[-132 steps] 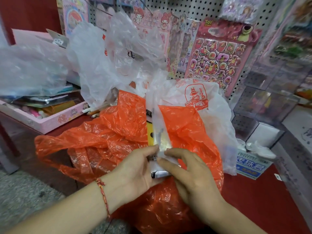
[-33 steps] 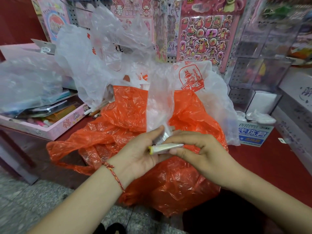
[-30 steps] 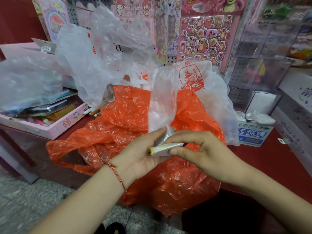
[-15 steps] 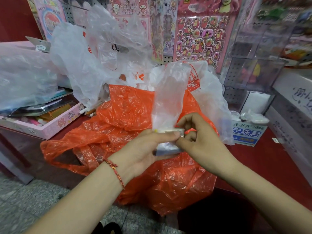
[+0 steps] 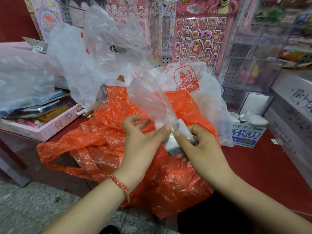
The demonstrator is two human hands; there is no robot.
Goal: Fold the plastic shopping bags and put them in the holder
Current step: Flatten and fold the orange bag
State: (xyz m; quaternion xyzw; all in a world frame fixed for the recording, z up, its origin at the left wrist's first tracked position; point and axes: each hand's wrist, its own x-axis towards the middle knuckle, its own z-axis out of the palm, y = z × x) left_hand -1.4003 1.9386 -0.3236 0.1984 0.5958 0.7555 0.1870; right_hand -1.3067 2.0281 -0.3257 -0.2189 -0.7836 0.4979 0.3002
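A clear plastic bag point(image 5: 148, 98), folded into a narrow strip, hangs in the air over the counter, and its lower end is folded into a small thick packet point(image 5: 179, 138). My right hand point(image 5: 200, 149) pinches that packet, thumb on top and fingers underneath. My left hand point(image 5: 143, 142) touches the strip with its thumb just left of the packet, its fingers spread and loose. Under both hands lies a crumpled orange bag point(image 5: 101, 146). A white bag with an orange print point(image 5: 185, 78) lies behind it. I see no holder.
Loose clear bags point(image 5: 76, 65) pile up at the back left beside a pink tray point(image 5: 45, 132) of stationery. A blue-and-white box point(image 5: 246, 135) and clear display cases point(image 5: 249, 73) stand on the red counter point(image 5: 261, 174) at right. Sticker sheets point(image 5: 199, 39) hang behind.
The packet has been turned over once more up the strip and now tilts to the right. My left fingers have come off it and spread; only the thumb stays against the strip.
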